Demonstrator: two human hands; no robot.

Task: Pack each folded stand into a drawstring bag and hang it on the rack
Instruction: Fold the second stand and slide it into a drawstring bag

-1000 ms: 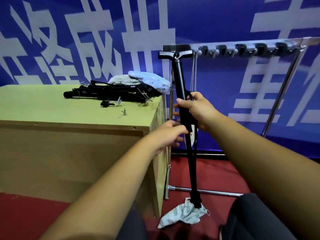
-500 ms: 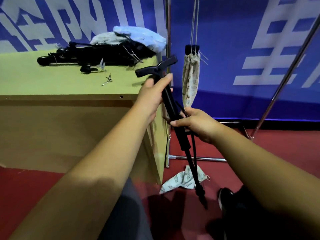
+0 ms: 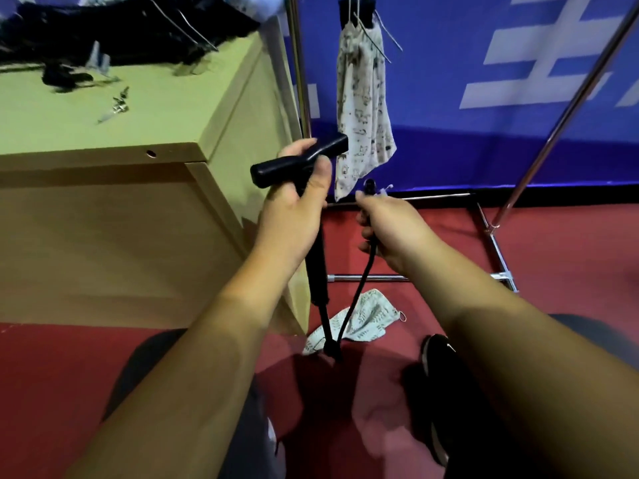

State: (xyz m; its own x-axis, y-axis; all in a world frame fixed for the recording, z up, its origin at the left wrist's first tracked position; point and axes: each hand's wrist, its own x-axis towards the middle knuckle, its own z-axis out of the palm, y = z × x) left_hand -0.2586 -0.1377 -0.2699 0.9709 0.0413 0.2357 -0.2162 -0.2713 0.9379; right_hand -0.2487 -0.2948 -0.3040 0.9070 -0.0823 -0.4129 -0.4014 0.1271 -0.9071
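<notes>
- Stand: black, near upright beside the tabletop, its foot at a patterned drawstring bag lying on the red floor.
- Left hand: curled round the shaft under the T-handle.
- Right hand: grips the stand's thin side rod.
- Second bag: hangs from the rack.

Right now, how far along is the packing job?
Done: one filled drawstring bag hangs from the rack. In hand: the left hand grips a black stand by its handle, the right hand holds its thin loose part; not yet bagged. Left: a flat bag lies on the floor, and more black stands wait on the table.
</notes>
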